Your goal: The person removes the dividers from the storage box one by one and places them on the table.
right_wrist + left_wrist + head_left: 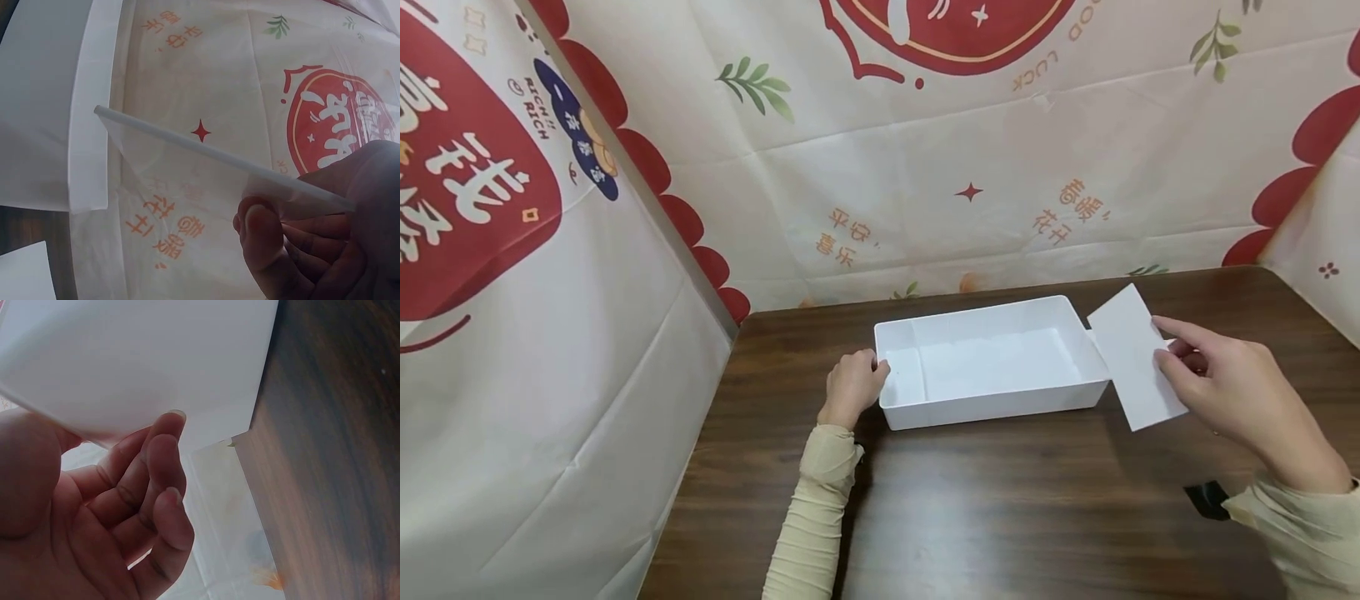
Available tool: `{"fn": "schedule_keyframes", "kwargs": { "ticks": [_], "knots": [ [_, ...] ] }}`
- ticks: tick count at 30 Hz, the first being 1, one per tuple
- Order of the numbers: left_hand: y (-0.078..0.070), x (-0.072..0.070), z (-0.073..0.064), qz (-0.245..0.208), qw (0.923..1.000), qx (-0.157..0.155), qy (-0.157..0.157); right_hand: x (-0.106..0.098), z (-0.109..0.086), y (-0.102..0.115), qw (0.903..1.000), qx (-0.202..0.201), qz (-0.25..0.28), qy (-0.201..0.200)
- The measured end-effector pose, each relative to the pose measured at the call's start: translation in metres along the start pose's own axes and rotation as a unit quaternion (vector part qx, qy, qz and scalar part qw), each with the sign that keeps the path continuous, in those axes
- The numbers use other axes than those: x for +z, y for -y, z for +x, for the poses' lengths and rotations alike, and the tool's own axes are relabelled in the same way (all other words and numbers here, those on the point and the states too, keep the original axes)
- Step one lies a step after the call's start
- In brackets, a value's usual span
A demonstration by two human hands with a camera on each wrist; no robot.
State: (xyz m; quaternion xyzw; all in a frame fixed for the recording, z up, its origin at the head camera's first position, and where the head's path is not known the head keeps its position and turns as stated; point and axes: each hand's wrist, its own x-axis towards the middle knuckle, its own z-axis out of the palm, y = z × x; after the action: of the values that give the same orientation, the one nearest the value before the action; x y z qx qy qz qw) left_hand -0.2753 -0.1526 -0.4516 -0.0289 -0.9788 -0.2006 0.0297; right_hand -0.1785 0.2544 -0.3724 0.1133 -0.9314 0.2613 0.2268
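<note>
A long, shallow white plastic box (992,410), open on top, sits on the table, with a raised divider near its left end. My left hand (853,385) grips that end, thumb over the rim; in the left wrist view its curled fingers (164,462) touch the outer wall. Beyond the right end, my right hand (1240,379) pinches the edge of a thin white rectangular panel (1135,358), held tilted above the table. In the right wrist view the panel (219,156) appears nearly edge-on. Another white piece (25,275) shows partly at lower left there.
The dark wood-grain table (1000,508) has its far edge just behind the box. Printed cloth (925,208) hangs behind the table and along both sides. A small black patch (1208,500) shows near the right sleeve (1300,525).
</note>
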Motion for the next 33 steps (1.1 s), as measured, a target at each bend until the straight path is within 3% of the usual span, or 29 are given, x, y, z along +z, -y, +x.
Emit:
{"fn": "schedule_keyframes", "kwargs": {
  "ticks": [15, 26, 33],
  "knots": [
    [0.008, -0.008, 0.007, 0.001, 0.9999, -0.003, 0.013, 0.002, -0.024, -0.007, 0.9985, 0.051, -0.007, 0.019],
    [0.010, -0.015, 0.008, -0.002, 0.9999, -0.004, 0.017, 0.007, -0.034, -0.017, 0.9962, 0.061, -0.033, 0.053],
    [0.006, -0.009, 0.005, -0.015, 0.9994, -0.001, 0.031, 0.004, -0.042, -0.030, 0.9953, 0.048, -0.055, 0.063]
  ]
}}
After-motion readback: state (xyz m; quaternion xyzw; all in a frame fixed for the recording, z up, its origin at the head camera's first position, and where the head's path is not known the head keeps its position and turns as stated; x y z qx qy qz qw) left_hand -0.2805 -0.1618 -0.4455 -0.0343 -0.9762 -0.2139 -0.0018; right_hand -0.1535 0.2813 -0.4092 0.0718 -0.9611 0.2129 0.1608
